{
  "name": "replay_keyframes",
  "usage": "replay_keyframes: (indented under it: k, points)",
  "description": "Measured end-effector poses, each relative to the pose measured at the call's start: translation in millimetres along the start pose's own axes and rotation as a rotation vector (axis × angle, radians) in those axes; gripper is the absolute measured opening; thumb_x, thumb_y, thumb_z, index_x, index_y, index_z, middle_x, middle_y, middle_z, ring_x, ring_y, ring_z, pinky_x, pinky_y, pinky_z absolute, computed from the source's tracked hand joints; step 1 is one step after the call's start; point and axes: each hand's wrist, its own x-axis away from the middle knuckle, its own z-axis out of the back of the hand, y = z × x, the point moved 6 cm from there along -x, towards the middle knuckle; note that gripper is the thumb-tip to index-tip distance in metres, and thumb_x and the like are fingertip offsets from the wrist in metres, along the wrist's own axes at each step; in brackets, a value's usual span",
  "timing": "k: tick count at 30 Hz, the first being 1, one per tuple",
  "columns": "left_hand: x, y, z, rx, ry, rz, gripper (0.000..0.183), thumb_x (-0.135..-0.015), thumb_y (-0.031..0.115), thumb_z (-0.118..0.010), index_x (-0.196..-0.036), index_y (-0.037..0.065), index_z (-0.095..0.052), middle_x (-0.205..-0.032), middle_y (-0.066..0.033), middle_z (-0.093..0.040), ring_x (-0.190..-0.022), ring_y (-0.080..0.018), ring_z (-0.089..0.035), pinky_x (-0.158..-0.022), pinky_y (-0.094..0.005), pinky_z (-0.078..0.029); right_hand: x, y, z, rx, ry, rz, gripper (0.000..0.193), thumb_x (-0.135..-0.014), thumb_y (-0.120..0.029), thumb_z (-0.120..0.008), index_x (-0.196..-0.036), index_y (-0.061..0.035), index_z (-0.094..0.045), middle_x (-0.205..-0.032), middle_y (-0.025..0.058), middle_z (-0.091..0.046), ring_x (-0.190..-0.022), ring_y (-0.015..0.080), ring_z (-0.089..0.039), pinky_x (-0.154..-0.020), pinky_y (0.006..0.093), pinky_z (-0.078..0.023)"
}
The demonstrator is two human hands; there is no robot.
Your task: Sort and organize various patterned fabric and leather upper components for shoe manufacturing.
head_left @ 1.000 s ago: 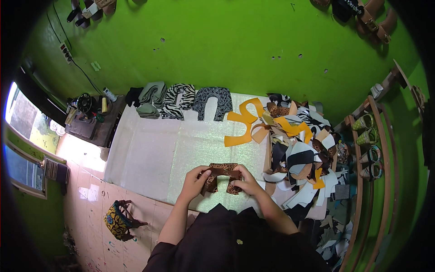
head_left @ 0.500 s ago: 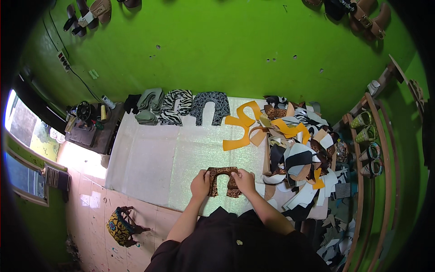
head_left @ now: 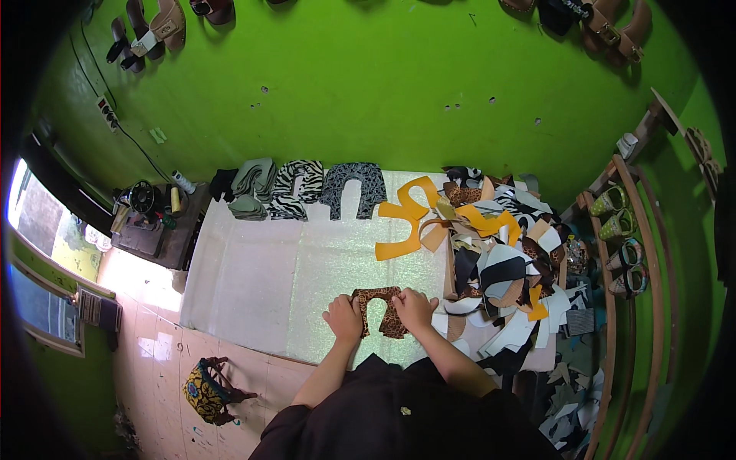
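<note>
A U-shaped leopard-print piece of shoe-upper material [head_left: 376,293] lies on or just over the white table near its front edge, its two legs toward me. My left hand [head_left: 344,317] grips its left side and my right hand [head_left: 415,310] its right side, fingers closed along the outer edges. Whether it is one layer or a stack I cannot tell. Beyond it lie similarly shaped yellow pieces [head_left: 399,239], a grey-black patterned stack [head_left: 353,184] and zebra-striped pieces [head_left: 297,188].
Olive-green folded pieces [head_left: 252,184] sit at the table's back left. A large heap of scraps [head_left: 502,264] covers the right side. A sewing machine [head_left: 142,198] stands left, a patterned stool [head_left: 208,391] on the floor. Shoes hang on a wooden rack [head_left: 645,253] at right.
The leopard-print piece has come down slightly toward me and its legs now spread flatter and more evenly. Both hands have shifted with it, still gripping its sides.
</note>
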Motion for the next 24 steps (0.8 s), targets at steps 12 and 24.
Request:
replay_keyframes:
  k: [12, 24]
  points:
    - [13, 10, -13, -0.082, -0.228, -0.492, 0.036, -0.087, 0.026, -0.047, -0.123, 0.022, -0.051, -0.134, 0.0028, -0.042, -0.123, -0.0183, -0.038, -0.099, -0.0559, -0.017, 33, -13, 9, 0.242, 0.129, 0.52, 0.036, -0.083, -0.033, -0.053, -0.116, -0.0208, -0.054, -0.119, 0.0009, -0.05, -0.116, 0.0241, -0.043, -0.093, 0.0574, -0.022]
    - [9, 23, 24, 0.034, -0.171, -0.382, 0.048, -0.086, 0.041, -0.046, -0.131, 0.023, -0.046, -0.144, -0.0108, -0.028, -0.134, -0.0384, -0.014, -0.096, -0.0668, 0.003, 67, 0, 135, -0.072, 0.699, 0.425, 0.047, -0.071, -0.008, -0.058, -0.116, -0.0181, -0.052, -0.113, 0.0117, -0.048, -0.112, 0.0305, -0.041, -0.091, 0.0545, -0.023]
